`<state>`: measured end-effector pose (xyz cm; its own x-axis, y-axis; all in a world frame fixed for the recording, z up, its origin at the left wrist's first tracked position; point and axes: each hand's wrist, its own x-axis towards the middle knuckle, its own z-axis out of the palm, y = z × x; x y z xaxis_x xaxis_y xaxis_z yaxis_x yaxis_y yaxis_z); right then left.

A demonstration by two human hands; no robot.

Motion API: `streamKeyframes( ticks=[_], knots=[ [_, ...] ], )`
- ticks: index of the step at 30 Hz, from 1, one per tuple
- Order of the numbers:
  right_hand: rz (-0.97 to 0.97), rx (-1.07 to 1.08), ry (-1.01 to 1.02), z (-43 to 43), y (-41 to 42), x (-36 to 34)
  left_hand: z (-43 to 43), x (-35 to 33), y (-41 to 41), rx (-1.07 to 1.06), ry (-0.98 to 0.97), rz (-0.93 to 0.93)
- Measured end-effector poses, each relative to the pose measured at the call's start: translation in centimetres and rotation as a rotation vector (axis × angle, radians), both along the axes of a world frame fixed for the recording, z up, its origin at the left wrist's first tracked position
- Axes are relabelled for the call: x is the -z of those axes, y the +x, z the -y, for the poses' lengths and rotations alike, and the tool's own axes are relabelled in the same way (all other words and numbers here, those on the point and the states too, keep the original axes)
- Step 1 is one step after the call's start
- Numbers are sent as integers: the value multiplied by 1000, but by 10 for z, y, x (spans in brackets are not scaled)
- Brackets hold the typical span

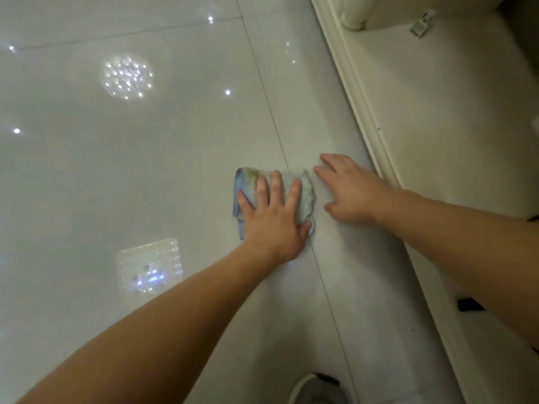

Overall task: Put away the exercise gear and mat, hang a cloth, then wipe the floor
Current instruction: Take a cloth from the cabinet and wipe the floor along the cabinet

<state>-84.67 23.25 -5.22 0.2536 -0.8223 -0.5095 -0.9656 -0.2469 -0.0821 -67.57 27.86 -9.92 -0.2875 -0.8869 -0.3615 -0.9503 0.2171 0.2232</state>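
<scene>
The left forearm [145, 330] is seen closest, reaching from the lower left corner out to the left hand [271, 220]. That hand is laid flat, fingers straight and slightly spread, on a folded terry cloth [303, 188] with a blue edge, which is pressed against the glossy white tiled floor [145, 170]. The cloth lies across a grout line [323, 281], near the cream skirting board [367, 118]. The right hand [353, 193] is planted just beside the cloth, palm down on bare tile with fingers splayed. Nothing is grasped by it, and it appears to be used as a prop.

The floor-wiping step is judged to be in hand; no exercise gear or mat is visible. A chandelier's reflection [127, 77] is shown in the tiles to the left.

For the next stroke, downward pressure would need to be kept on the cloth while it is slid, so that it is not bunched up. The strip along the skirting may need an edge-on pass.
</scene>
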Motion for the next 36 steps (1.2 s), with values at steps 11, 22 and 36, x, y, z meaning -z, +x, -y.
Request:
streamKeyframes(
  ticks=[11,22,36],
  knots=[
    [44,172,87,-63,1,7,25,6,26,133,-38,8],
    [155,187,20,-70,-10,20,16,6,14,12,-69,2],
    [184,181,-19,-77,-9,27,-59,15,-5,-116,-122,-24]
  ],
)
